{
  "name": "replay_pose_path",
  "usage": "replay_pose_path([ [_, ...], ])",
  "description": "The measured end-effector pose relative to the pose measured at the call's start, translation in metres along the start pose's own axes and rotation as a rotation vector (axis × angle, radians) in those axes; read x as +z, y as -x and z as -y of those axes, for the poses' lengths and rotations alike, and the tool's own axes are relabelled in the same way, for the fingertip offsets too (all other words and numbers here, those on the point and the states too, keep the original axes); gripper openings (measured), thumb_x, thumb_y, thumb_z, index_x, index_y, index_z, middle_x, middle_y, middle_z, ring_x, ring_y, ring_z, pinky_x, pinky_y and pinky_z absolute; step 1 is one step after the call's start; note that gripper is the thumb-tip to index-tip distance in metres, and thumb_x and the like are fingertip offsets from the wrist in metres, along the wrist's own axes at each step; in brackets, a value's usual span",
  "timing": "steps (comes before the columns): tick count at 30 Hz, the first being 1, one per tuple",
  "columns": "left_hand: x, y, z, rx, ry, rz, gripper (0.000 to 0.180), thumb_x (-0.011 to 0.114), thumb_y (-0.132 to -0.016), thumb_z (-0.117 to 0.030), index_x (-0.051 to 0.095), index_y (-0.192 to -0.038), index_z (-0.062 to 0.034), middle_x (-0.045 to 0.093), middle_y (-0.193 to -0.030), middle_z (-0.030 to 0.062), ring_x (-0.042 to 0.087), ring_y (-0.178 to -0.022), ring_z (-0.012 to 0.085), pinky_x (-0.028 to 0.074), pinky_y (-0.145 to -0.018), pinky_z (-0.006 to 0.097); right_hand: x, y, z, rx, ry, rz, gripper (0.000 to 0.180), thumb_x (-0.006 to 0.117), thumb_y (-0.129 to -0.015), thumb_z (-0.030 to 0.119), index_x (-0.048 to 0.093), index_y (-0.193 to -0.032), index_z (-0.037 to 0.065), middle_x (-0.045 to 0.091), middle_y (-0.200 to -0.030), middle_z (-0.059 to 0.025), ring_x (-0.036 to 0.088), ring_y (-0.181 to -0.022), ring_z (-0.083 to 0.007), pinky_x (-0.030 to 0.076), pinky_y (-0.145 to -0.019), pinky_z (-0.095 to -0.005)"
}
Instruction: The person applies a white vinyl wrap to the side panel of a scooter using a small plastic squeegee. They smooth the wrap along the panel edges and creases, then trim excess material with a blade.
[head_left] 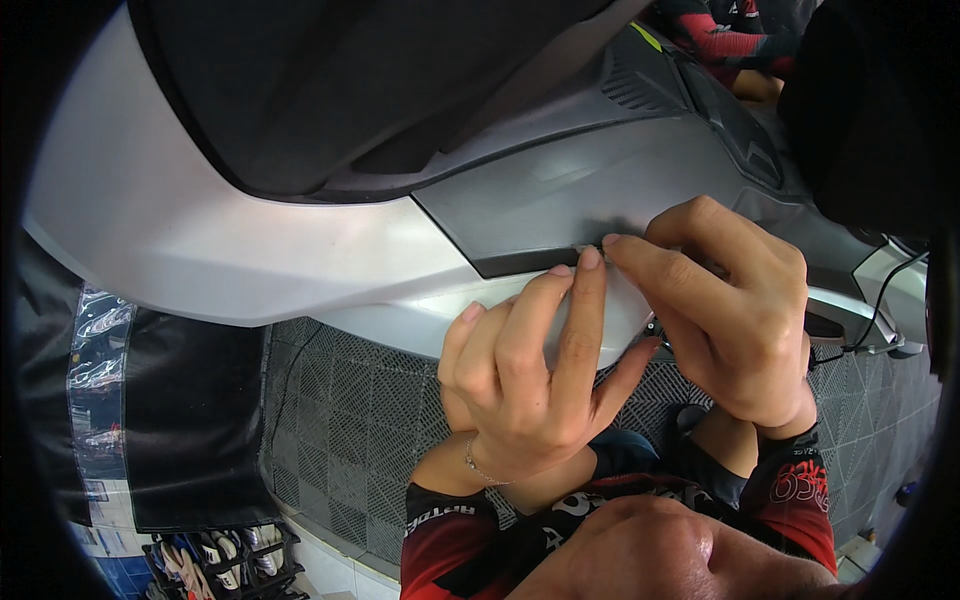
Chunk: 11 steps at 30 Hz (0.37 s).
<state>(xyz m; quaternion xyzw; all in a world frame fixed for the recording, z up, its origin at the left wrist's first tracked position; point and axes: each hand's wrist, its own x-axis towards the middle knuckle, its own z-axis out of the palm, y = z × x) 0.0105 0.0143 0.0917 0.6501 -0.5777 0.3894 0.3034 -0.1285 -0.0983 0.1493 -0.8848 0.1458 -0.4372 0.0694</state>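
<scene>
A scooter's silver-grey body panel (220, 240) fills the upper half of the view, with a black seat (330, 80) above it. Along the panel's lower edge runs a dark strip (520, 262). My left hand (530, 370) presses its index finger on the panel edge next to that strip, with its other fingers spread over the silver surface. My right hand (730, 310) is curled, its thumb and forefinger pinched together at the same spot, right against my left fingertip. Whether a thin film or sticker edge is in the pinch I cannot make out.
Grey grid floor tiles (350, 420) lie below the scooter. A rack of shoes (220, 560) stands at the lower left beside a dark hanging sheet (190, 420). Another person in a red-and-black sleeve (725, 35) is at the top right. My knee (640, 550) is at the bottom.
</scene>
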Motion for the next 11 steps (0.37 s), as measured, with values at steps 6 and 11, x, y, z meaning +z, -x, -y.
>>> replay_pose_path([
  [6,0.0056,-0.0027,-0.0029,-0.07,0.0,-0.091,0.052,0.064,-0.105,-0.06,0.086,-0.12,-0.0154,0.07,-0.119,-0.0031,0.053,-0.108,0.0194,0.048,-0.101,0.039,0.0011,-0.0027,0.0019,-0.001,-0.006,0.005,0.033,0.081,-0.075,-0.004,0.082,-0.107,0.001,0.068,-0.088,-0.0093,0.069,-0.069,-0.023,0.053,-0.056,-0.0341],
  [11,0.0047,-0.0023,0.0003,-0.067,0.005,-0.091,0.053,0.063,-0.105,-0.06,0.086,-0.12,-0.0141,0.07,-0.119,-0.0027,0.053,-0.108,0.0198,0.048,-0.102,0.039,0.0023,-0.0052,0.0051,-0.002,-0.006,0.007,0.034,0.081,-0.075,-0.005,0.082,-0.109,0.001,0.068,-0.088,-0.0098,0.069,-0.069,-0.0234,0.053,-0.056,-0.0343],
])
